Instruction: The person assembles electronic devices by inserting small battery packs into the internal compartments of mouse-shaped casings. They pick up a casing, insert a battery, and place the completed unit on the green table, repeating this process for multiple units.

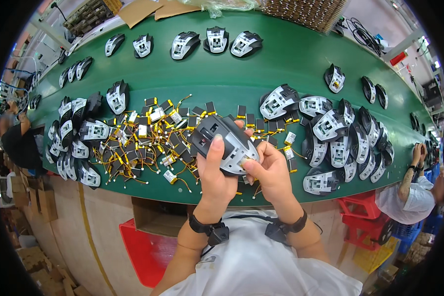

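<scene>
Between my two hands, above the bench's near edge, is a black and grey computer mouse without its top cover. My left hand wraps its left side, thumb lying on the upper face. My right hand grips the lower right end, thumb pressed near a small yellowish spot in the shell. Behind and left of the mouse spreads a heap of small battery packs with yellow tape and thin wires. What the fingers do underneath is hidden.
A pile of open mouse shells covers the bench's right part; another group stands left. More mice sit along the far side of the green bench. A red bin is below the edge. People sit at both sides.
</scene>
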### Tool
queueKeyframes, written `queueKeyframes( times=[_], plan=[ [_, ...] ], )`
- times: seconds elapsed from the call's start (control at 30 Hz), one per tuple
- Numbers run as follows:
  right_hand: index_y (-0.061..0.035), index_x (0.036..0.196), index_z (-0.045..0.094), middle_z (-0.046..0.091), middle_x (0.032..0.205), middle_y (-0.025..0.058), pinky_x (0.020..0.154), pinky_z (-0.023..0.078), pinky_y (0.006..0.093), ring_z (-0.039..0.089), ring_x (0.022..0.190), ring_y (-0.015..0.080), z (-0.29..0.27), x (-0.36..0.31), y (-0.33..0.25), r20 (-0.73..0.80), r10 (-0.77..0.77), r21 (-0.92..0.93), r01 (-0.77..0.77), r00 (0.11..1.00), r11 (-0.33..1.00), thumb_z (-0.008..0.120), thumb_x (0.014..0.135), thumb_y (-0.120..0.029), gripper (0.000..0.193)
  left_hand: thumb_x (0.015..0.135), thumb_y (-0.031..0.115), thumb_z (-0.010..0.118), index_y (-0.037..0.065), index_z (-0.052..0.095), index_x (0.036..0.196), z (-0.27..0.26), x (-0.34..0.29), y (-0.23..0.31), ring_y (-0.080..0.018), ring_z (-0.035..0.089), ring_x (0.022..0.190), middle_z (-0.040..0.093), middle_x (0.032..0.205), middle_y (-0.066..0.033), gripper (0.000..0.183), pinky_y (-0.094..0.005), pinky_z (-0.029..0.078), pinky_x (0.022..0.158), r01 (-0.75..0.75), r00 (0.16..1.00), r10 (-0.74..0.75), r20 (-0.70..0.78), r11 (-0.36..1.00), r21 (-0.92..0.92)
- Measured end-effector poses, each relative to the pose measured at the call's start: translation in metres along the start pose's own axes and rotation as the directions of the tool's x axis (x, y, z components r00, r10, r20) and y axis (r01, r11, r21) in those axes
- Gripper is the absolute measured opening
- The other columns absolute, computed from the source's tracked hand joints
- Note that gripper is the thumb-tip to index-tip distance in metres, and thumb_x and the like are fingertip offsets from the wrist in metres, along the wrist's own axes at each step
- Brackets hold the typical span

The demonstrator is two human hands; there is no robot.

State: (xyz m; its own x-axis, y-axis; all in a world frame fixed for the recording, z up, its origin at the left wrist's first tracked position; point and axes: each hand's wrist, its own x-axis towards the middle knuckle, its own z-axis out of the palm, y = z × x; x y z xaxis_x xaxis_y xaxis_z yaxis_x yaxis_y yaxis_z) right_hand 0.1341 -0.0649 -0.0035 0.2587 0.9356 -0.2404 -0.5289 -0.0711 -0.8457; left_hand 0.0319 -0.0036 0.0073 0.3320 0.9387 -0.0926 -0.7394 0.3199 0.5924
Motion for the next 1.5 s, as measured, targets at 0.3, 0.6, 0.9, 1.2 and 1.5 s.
queueKeyframes(
  times=[0.3,0.6,0.9,1.2,1.5],
  plan=[
    [-0.0004,0.106,0.055,0.062,0.085,0.0038,0.067,0.05,0.0218,0.061,0.075,0.0079,-0.001,-0.015,-0.005,0.019,-0.252,-0.29,0.247,0.967,0.925,0.074,0.083,-0.002,0.03,0.098,0.037,0.046,-0.001,0.053,0.124,-0.012,0.008,0.014,-0.0291,0.062,0.108,0.062,0.117,-0.0166,0.046,-0.0378,0.054,0.087,0.09,0.996,-0.089,-0.026,0.995,0.043],
    [-0.0025,0.09,0.072,0.067,0.088,0.0095,0.057,0.052,0.0267,0.065,0.068,0.0167,0.003,-0.006,-0.002,0.239,-0.653,-0.692,0.598,0.718,0.405,0.08,0.072,0.001,0.02,0.097,0.029,0.051,-0.003,0.053,0.122,-0.016,0.008,0.01,-0.0276,0.063,0.105,0.063,0.117,-0.017,0.04,-0.0401,0.054,0.088,0.056,0.996,-0.059,-0.061,0.997,-0.046],
    [-0.0005,0.116,0.067,0.059,0.115,0.01,0.081,0.049,0.0359,0.057,0.097,0.027,0.025,-0.016,0.019,0.447,-0.677,-0.841,0.532,0.584,-0.096,0.071,0.071,0.004,0.046,0.099,0.031,0.05,0.001,0.053,0.124,-0.015,0.012,0.012,-0.0278,0.061,0.108,0.061,0.116,-0.0131,0.039,-0.0389,0.051,0.09,-0.043,0.991,0.03,-0.13,0.994,-0.096],
    [-0.0021,0.119,0.064,0.059,0.126,0.0057,0.083,0.045,0.0353,0.055,0.101,0.0253,0.005,-0.014,0.015,0.54,-0.646,-0.789,0.591,0.539,-0.166,0.064,0.066,0.004,0.053,0.099,0.032,0.051,0.0,0.053,0.123,-0.014,0.01,0.015,-0.0281,0.061,0.11,0.061,0.117,-0.0133,0.039,-0.0395,0.051,0.09,-0.048,0.99,0.036,-0.135,0.995,-0.087],
    [-0.0081,0.099,0.068,0.057,0.109,0.0083,0.084,0.046,0.0395,0.053,0.101,0.03,0.002,-0.005,0.011,0.457,-0.718,-0.83,0.541,0.525,-0.132,0.061,0.06,0.006,0.042,0.1,0.031,0.05,0.0,0.053,0.122,-0.012,0.006,0.004,-0.0252,0.061,0.108,0.061,0.116,-0.0129,0.039,-0.0386,0.051,0.09,0.044,0.994,-0.055,-0.091,0.992,-0.118]
  ],
)
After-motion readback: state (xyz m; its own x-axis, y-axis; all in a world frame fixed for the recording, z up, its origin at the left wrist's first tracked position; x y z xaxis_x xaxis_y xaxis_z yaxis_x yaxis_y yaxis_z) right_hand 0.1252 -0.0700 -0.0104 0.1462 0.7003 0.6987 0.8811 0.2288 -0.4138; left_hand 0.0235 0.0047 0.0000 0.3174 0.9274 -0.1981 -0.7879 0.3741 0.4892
